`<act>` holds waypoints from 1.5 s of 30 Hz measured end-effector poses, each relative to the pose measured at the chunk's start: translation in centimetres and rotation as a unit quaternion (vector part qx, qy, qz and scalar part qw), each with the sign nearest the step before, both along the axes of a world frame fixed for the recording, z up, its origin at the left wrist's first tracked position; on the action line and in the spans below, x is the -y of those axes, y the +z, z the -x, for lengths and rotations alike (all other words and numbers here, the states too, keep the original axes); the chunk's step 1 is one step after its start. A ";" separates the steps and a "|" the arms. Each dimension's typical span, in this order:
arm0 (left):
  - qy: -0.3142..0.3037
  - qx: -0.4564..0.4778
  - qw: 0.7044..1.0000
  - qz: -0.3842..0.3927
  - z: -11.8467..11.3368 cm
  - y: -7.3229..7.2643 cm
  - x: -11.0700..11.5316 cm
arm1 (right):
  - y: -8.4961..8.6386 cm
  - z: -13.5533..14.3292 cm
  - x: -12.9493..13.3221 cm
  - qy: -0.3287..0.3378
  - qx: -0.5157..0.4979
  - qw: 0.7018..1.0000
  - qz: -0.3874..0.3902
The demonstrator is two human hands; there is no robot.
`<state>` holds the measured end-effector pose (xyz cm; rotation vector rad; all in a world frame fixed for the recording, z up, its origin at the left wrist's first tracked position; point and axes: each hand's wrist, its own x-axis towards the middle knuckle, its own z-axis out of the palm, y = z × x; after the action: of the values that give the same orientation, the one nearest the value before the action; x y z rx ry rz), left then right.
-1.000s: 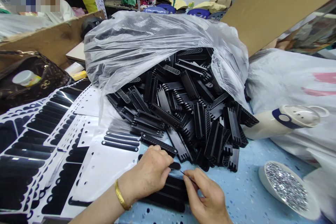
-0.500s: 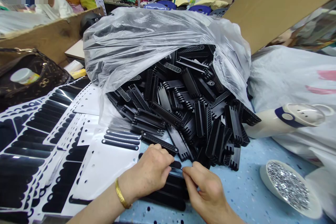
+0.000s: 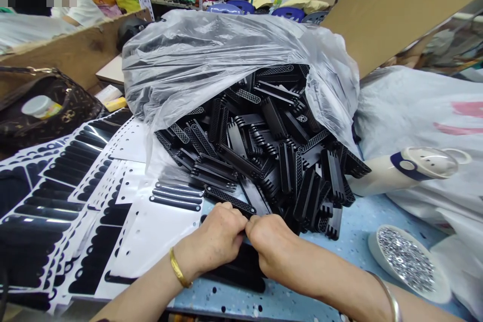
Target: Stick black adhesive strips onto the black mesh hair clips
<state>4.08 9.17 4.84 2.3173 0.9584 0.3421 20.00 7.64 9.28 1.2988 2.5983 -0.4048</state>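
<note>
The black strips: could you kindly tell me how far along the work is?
The nearest white sheet looks mostly used, being largely bare. The left hand and right hand meet, hiding whatever they pinch. A few strips on that sheet seem left, perhaps also the heap of black pieces.

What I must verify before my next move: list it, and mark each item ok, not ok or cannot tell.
1. Left hand and right hand working close together: ok.
2. Fingertips' grip seen clearly: not ok, the fingers hide it.
3. Anything pinched between them: cannot tell.
4. Strips flat on the sheet: ok.
5. Black pieces all inside the bag: not ok, some spill onto the table.
6. Metal bits in the bowl: ok.
</note>
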 end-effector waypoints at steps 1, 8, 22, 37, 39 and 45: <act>-0.001 -0.004 1.000 0.002 0.0 0.0 0.0 | 0.0 0.1 0.0 -0.007 0.007 1.000 0.016; -0.003 -0.021 1.000 -0.002 -0.1 0.2 -0.1 | -2.9 -2.5 2.5 -0.140 -0.128 0.982 0.003; -0.002 -0.013 1.000 0.016 -0.2 0.0 -0.2 | -6.3 -2.7 5.6 -0.273 -0.336 0.901 -0.022; 0.019 -0.004 1.000 0.007 -0.3 -0.3 0.0 | -5.0 -2.2 4.1 -0.305 -0.363 0.880 0.034; 0.020 0.005 1.000 0.003 -0.3 -0.5 0.0 | -4.9 -2.1 3.8 -0.308 -0.363 0.879 0.039; 0.041 0.034 0.999 0.007 -0.4 -0.6 -0.1 | -5.3 -1.7 3.7 -0.310 -0.369 0.875 0.048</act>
<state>4.46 9.26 4.21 2.2425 1.0219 0.4439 21.73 3.94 3.99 2.2822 2.5193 -1.3531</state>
